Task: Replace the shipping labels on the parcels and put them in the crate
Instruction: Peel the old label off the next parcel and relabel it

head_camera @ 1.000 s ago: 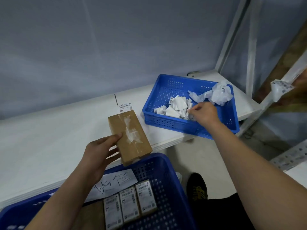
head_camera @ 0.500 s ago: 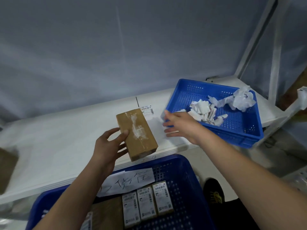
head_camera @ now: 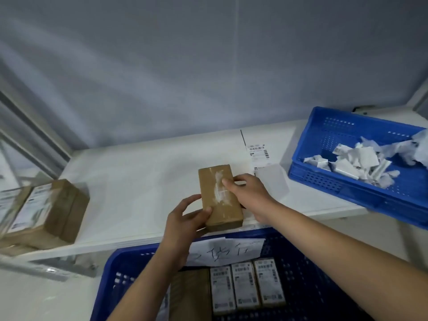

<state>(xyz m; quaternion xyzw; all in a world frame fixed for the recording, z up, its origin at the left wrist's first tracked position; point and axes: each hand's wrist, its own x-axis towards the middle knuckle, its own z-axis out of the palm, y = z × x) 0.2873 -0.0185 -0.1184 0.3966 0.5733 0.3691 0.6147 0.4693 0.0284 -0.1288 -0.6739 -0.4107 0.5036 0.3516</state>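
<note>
Crate (head_camera: 120, 269) cut off by the frame's bottom edge, labelled parcels (head_camera: 246, 286) inside, partly behind my forearms. Brown parcel (head_camera: 220, 195) at the counter (head_camera: 129, 181) edge: my left hand (head_camera: 185, 222) grips its near corner, my right hand (head_camera: 249, 193) pinches its white label residue. Spare label (head_camera: 258, 151) print unreadable.

Brown parcel (head_camera: 220, 195), white residue; blue perforated crate (head_camera: 308, 286); white table (head_camera: 129, 177).

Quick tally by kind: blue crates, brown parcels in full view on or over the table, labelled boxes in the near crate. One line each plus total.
Blue crates: 2, near crate and scrap crate
Brown parcels: 2, held parcel and labelled parcel at left
Labelled boxes in near crate: 3
Total: 7
</note>
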